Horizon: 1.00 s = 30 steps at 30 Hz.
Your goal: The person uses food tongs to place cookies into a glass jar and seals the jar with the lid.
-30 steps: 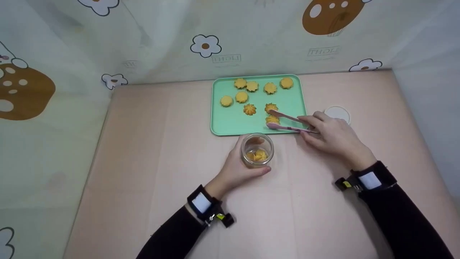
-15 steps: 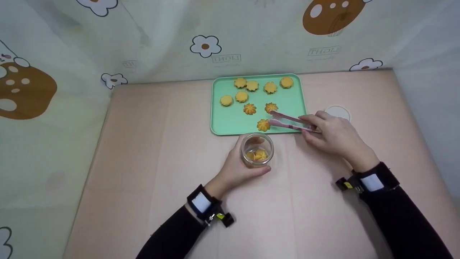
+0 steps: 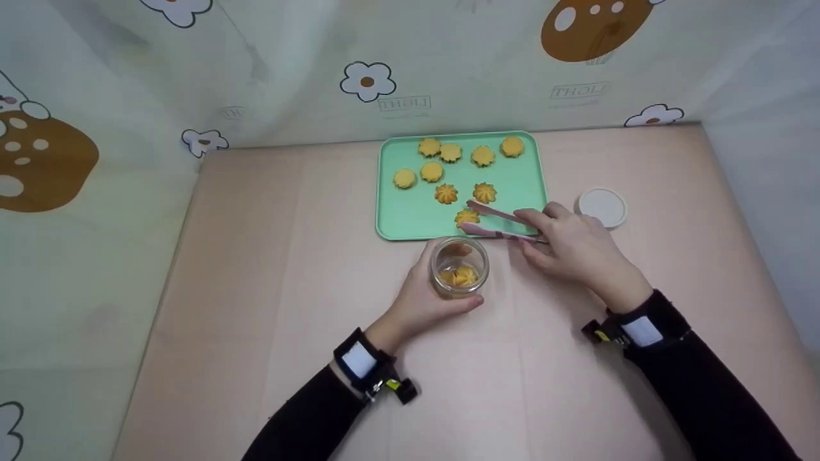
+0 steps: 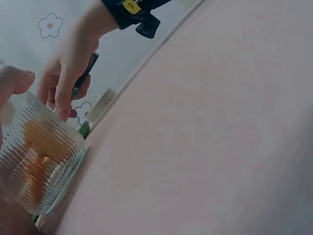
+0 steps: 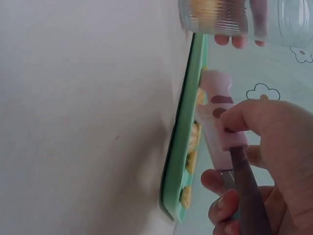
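Note:
My left hand (image 3: 419,291) grips a ribbed glass jar (image 3: 460,291) just in front of the green tray (image 3: 397,218); cookies (image 3: 464,276) lie at its bottom. Between thumb and fingers my right hand (image 3: 573,250) holds pink-tipped tongs (image 3: 500,234). The tong tips straddle a golden flower-shaped cookie (image 3: 466,217) near the tray's front edge; whether they touch it I cannot tell. In the right wrist view the pink tongs (image 5: 222,110) have dark handles, with the tray (image 5: 183,132) beyond. The left wrist view shows cookies (image 4: 41,152) through the jar's ribbed wall.
Several more cookies (image 3: 431,171) are spread over the tray, a star-ridged one (image 3: 484,193) close behind the tongs. A white round lid (image 3: 602,207) lies on the table to the right of the tray. A patterned curtain (image 3: 288,77) hangs along the table's back edge.
The front cookie has slid left across the tray, away from its neighbour. My right hand and the tongs shifted slightly left and toward me over the last half second. The left hand and jar stay put.

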{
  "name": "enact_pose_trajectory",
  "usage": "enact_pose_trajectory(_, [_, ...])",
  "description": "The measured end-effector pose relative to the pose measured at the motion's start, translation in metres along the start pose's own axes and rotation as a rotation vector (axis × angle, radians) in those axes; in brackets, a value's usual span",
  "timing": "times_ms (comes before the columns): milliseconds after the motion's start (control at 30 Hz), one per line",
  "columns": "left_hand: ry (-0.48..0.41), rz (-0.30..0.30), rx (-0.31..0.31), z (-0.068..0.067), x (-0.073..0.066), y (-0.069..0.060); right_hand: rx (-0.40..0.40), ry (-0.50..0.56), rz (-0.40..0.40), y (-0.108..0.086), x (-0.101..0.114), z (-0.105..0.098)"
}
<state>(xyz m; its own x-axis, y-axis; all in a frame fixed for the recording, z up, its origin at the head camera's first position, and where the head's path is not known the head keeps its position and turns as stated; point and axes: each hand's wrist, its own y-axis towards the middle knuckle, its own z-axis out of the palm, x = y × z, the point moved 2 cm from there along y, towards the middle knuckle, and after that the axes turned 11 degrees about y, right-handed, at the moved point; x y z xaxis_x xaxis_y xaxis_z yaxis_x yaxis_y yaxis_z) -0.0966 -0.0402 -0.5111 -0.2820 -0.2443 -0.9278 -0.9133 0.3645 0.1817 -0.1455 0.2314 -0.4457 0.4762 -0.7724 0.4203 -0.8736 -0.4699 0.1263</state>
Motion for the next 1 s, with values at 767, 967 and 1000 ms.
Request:
enact_pose_trajectory(767, [-0.015,0.005,0.006,0.001,0.001,-0.001,-0.048,0.039,0.007,-0.01,-0.01,-0.006])
enact_pose_trajectory(967, [-0.012,0.002,0.009,0.001,0.0,-0.001,-0.088,0.024,-0.019,-0.015,-0.015,-0.013])
enact_pose_trajectory(1000, [-0.013,0.001,0.009,0.001,0.0,-0.001,-0.093,0.022,-0.021,-0.016,-0.015,-0.013])
